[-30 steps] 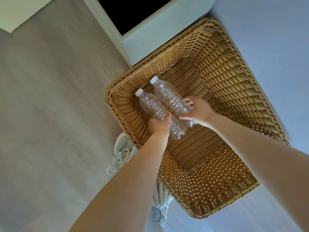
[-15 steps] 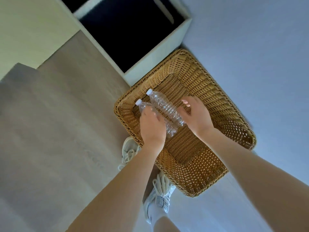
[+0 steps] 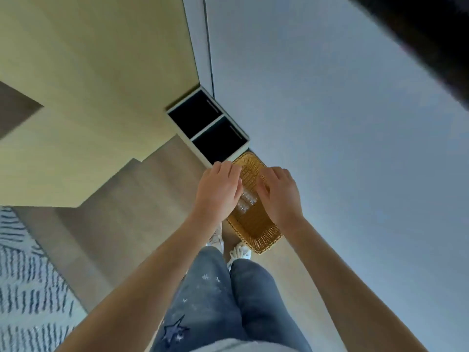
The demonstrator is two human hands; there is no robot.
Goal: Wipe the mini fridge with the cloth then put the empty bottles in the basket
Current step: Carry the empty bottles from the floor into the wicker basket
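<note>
A woven wicker basket [image 3: 256, 229] stands on the floor against the pale wall, far below me. Two clear empty plastic bottles [image 3: 245, 203] lie side by side inside it, partly hidden behind my hands. My left hand [image 3: 219, 190] hovers high above the basket's left side, fingers relaxed and holding nothing. My right hand [image 3: 280, 194] hovers above the right side, also relaxed and holding nothing. Neither hand touches the bottles or the basket. The cloth and the mini fridge are out of view.
A white two-compartment low cabinet [image 3: 208, 128] with dark openings stands just beyond the basket. My jeans and white shoes [image 3: 239, 251] are near the basket's front end. A striped rug [image 3: 22, 280] lies at the left. A dark object [image 3: 429, 41] crosses the top right corner.
Both hands let go of the bottles, which now lie in the basket. My hands and head rose well away from it, so the basket looks much smaller.
</note>
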